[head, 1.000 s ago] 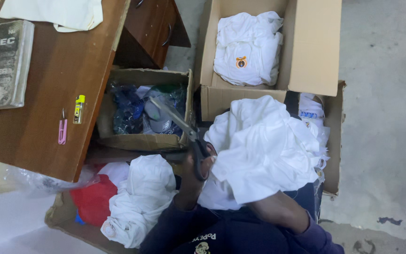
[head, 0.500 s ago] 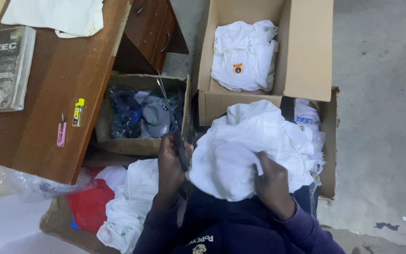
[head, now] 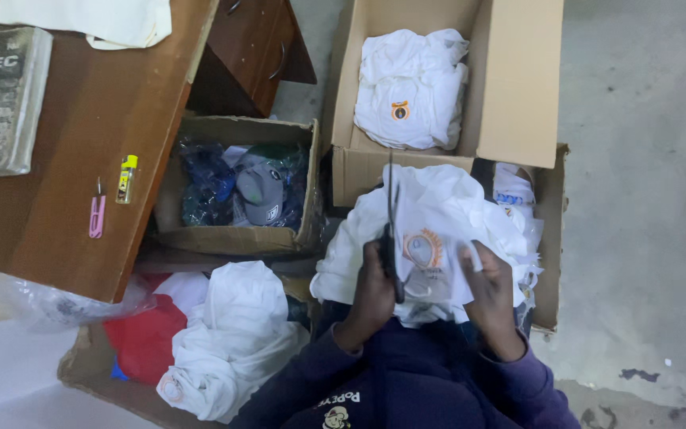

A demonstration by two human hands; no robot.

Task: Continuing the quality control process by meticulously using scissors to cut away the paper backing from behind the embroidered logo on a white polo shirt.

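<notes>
Two grips closed: left hand (head: 372,287) around dark scissors (head: 391,230), right hand (head: 487,298) pinching white shirt (head: 438,214). Soft, light, floppy; best held beside the orange emblem (head: 423,249).

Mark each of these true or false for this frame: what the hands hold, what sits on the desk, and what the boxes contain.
1. The left hand grips scissors over a white garment. True.
2. The right hand rests on the wooden desk. False: it holds the white garment, near its orange emblem.
3. The open cardboard box at the top holds folded white garments. True.
4. A yellow lighter lies inside the smaller box. False: it lies on the desk, beside a pink clipper.
5. The smaller box holds a grey cap. True.
</notes>
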